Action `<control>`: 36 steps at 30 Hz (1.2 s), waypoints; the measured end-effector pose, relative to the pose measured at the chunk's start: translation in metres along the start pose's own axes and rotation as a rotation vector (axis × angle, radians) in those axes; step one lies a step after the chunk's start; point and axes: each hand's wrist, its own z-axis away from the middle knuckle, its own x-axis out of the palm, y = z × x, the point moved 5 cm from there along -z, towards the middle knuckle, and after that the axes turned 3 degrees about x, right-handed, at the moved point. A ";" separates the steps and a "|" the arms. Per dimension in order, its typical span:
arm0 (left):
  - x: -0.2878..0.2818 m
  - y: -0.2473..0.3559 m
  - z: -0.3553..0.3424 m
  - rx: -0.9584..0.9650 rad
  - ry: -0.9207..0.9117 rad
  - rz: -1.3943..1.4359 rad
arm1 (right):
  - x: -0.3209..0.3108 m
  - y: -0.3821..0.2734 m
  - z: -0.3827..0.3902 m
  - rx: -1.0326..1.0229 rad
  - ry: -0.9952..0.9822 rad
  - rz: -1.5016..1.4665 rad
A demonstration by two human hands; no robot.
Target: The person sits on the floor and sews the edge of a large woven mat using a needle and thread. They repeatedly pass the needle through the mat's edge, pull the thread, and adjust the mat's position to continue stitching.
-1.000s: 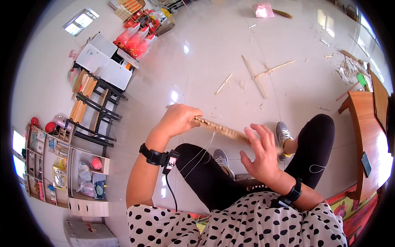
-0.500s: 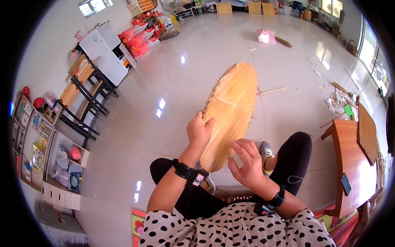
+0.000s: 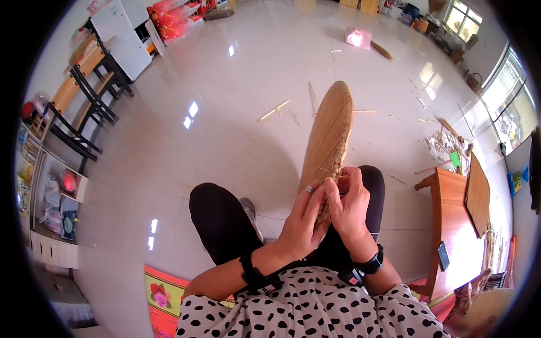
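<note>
A flat, long straw panel [image 3: 328, 127] with a braided edge stands tilted up between my knees, seen nearly edge-on. Its braided rim [image 3: 341, 143] runs down the right side toward me. My left hand [image 3: 301, 225] is closed around the lower part of the panel, a ring on one finger. At the rim, my right hand [image 3: 350, 211] is closed, with thumb and fingertips pinched against the braid beside the left fingers. Whether a loose strand lies between those fingertips is too small to tell. The panel's lowest end is hidden behind my hands.
Loose straw stalks [image 3: 274, 111] lie on the tiled floor. On the right a wooden table [image 3: 451, 208] carries a phone [image 3: 443, 256] and another straw panel [image 3: 477, 197]. Plant scraps [image 3: 445, 141] lie beyond it; chairs [image 3: 93, 107] stand at left.
The panel has been turned so its braided edge faces right. My right hand has moved from apart and open to pinching the rim; my left grip has shifted lower.
</note>
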 end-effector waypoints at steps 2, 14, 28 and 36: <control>0.004 0.009 0.004 0.032 -0.047 0.045 | -0.008 0.002 0.001 0.026 0.002 0.049; 0.010 -0.019 -0.020 -0.296 0.175 0.650 | -0.016 -0.013 0.020 -0.028 -0.032 0.231; -0.016 -0.016 -0.026 -0.131 0.403 0.482 | 0.005 -0.030 0.013 -0.084 -0.029 0.406; -0.047 -0.056 -0.004 -0.337 0.617 0.718 | -0.007 -0.021 0.000 -0.059 0.028 0.483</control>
